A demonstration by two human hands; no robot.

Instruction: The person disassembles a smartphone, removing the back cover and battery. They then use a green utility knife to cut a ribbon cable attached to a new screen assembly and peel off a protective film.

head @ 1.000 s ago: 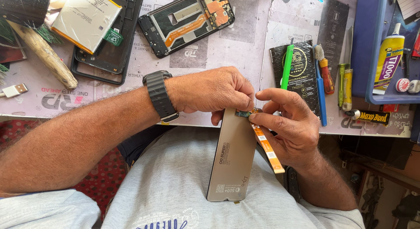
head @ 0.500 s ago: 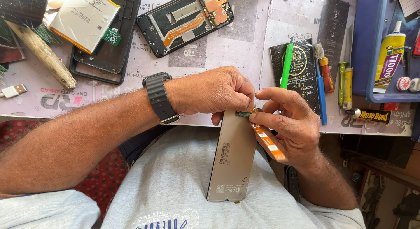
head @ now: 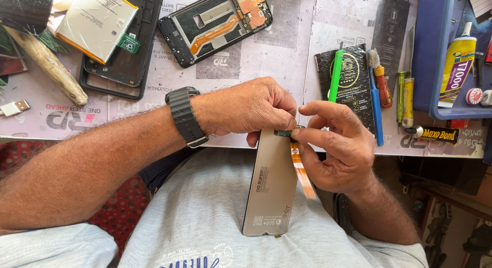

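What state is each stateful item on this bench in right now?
Left hand: pinching the panel's top edge.
Right hand: pinching the same spot.
Grey panel: held upright against the shirt.
Orange ribbon cable: hanging loose.
Phone frame: opened, internals exposed.
Glue tube: capped.

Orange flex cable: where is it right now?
Head view, centre: the orange flex cable hangs along the right edge of the grey panel, its top pinched by the right hand.

Orange ribbon cable now hangs blurred and swung lower beside the phone panel, right hand fingers lifted slightly more open at the panel's top edge.
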